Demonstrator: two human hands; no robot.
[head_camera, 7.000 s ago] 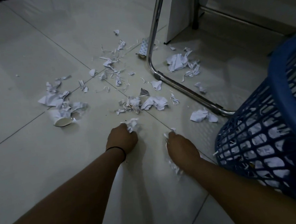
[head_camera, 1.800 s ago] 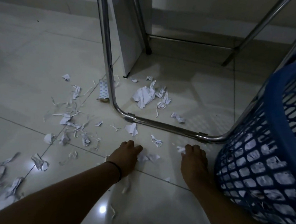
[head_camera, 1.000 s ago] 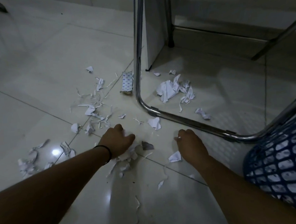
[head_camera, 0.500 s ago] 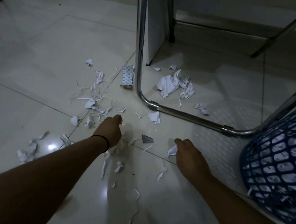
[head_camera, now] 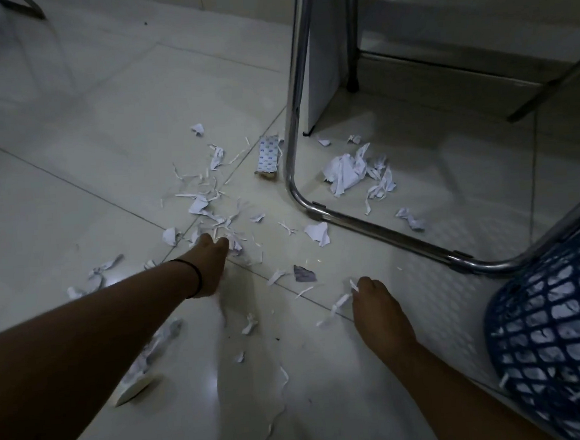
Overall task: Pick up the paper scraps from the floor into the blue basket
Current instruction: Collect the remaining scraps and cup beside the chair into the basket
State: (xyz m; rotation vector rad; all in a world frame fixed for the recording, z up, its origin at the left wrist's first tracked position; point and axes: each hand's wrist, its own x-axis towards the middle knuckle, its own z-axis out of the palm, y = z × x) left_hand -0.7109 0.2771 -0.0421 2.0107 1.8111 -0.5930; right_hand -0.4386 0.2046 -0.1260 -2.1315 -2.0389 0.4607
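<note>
**Scrap pickup partly done, much left**

Paper scraps [head_camera: 212, 204] litter the floor left of the chrome chair frame [head_camera: 368, 226]; a crumpled wad [head_camera: 345, 171] lies inside it. The blue basket [head_camera: 557, 331] beside the frame holds some paper. The left hand [head_camera: 209, 263] reaches among shreds, its grip unclear. The right hand [head_camera: 376, 303] pinches a strip.

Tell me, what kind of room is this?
Probably an indoor room in a home or office: glossy tiled floor, a chrome chair frame, and a blue basket beside torn paper scraps.
</note>
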